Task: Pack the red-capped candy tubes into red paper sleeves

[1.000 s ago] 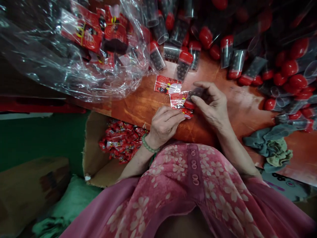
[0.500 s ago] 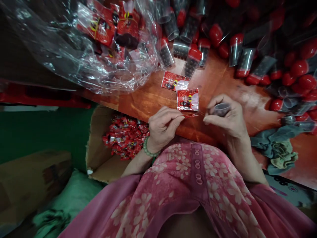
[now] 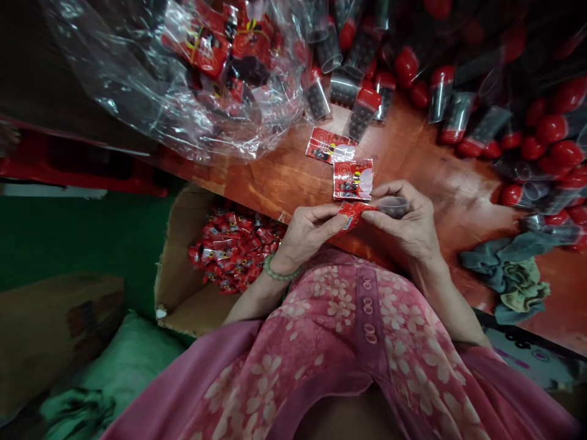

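Note:
Over the table's near edge, my left hand [image 3: 309, 238] is closed, pinching one side of a small red printed packet [image 3: 351, 216]. My right hand [image 3: 410, 226] pinches the packet's other side between thumb and finger. A clear plastic tube [image 3: 393, 206], its round mouth facing me, is also held in the curl of my right hand. Just beyond the fingers lies a flat red packet [image 3: 353, 179] with yellow and white print. A second flat packet [image 3: 331, 145] lies behind it, close to it.
Clear tubes with red caps [image 3: 364, 110] are heaped at the back and right. A clear plastic bag [image 3: 270, 131] of red packets lies at the back left. Below the table's left edge, a cardboard box [image 3: 178, 244] holds many red packets. Crumpled cloth [image 3: 523, 281] lies at right.
My right hand has moved left to the packet and now grips its right side, still holding the tube. The packet has turned to show its printed face. The view has shifted slightly.

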A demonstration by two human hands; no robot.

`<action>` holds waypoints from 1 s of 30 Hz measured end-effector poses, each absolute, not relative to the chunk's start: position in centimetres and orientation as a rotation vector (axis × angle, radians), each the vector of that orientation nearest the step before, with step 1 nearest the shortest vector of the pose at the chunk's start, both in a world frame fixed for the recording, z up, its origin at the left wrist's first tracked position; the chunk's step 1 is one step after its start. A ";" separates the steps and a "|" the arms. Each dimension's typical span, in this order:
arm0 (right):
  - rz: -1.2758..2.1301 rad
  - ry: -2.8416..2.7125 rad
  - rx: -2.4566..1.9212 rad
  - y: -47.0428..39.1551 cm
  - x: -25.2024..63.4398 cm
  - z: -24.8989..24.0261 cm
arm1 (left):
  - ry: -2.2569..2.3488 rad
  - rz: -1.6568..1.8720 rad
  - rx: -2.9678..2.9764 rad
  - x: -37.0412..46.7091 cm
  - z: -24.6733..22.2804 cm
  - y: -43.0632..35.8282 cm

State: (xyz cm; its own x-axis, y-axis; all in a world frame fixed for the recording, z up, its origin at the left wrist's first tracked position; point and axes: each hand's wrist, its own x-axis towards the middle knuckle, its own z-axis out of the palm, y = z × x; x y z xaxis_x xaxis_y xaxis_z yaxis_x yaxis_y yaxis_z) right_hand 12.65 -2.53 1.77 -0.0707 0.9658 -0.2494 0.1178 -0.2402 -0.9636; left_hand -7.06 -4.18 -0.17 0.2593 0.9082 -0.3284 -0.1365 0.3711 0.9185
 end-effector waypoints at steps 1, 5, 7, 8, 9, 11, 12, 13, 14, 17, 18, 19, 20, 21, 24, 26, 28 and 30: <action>1.417 -1.222 -1.438 -2.6 12.6 1.8 | 1.058 0.835 0.906 -7.1 -0.3 -4.3; 1.405 -1.223 -1.446 -2.7 12.6 1.7 | 1.093 0.808 0.862 -6.9 -0.9 -4.4; 1.351 -1.238 -1.486 -2.7 12.6 1.6 | 1.111 0.823 0.867 -6.7 -1.1 -4.3; 1.321 -1.246 -1.514 -2.7 12.6 1.6 | 1.122 0.828 0.881 -6.6 -1.2 -4.2; 1.291 -1.251 -1.544 -2.7 12.6 1.5 | 1.137 0.839 0.894 -6.6 -1.2 -4.2; 1.236 -1.251 -1.601 -2.7 12.7 1.4 | 1.178 0.872 0.908 -6.7 -1.3 -4.0; 1.214 -1.245 -1.629 -2.7 12.9 1.3 | 1.202 0.893 0.909 -6.9 -1.3 -3.8; 1.201 -1.235 -1.657 -2.7 13.0 1.1 | 1.225 0.914 0.910 -7.1 -1.4 -3.7; 1.196 -1.217 -1.682 -2.7 13.2 0.9 | 1.247 0.932 0.915 -7.3 -1.4 -3.6; 1.236 -1.129 -1.729 -2.7 13.8 0.1 | 1.308 0.945 0.957 -7.8 -1.5 -3.3; 1.257 -1.098 -1.736 -2.8 13.9 -0.2 | 1.326 0.954 0.964 -7.8 -1.5 -3.3; 1.263 -1.077 -1.745 -2.8 14.1 -0.4 | 1.341 0.966 0.966 -7.7 -1.5 -3.2; 1.245 -1.069 -1.762 -2.9 14.2 -0.5 | 1.356 0.988 0.963 -7.5 -1.5 -3.2; 1.209 -1.074 -1.783 -3.0 14.2 -0.6 | 1.367 1.017 0.957 -7.3 -1.5 -3.2; 1.048 -1.137 -1.866 -3.3 14.5 -0.8 | 1.357 1.102 0.966 -6.9 -1.3 -3.2; 0.944 -1.213 -1.936 -3.5 14.7 -1.0 | 1.315 1.153 1.027 -6.7 -1.1 -3.3; 0.839 -1.314 -2.006 -3.7 15.0 -1.1 | 1.260 1.200 1.136 -6.8 -0.9 -3.3; 0.727 -1.430 -2.046 -3.8 15.6 -1.3 | 1.221 1.248 1.255 -6.8 -0.8 -3.4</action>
State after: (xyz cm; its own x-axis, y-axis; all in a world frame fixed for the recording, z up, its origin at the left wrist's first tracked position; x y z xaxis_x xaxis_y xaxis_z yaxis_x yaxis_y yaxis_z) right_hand 15.55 -3.84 -1.27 0.2932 0.9479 -0.1249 0.6598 -0.2952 -0.6911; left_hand -6.79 -3.36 -0.83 -0.0199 0.9986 0.0487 0.0269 -0.0481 0.9985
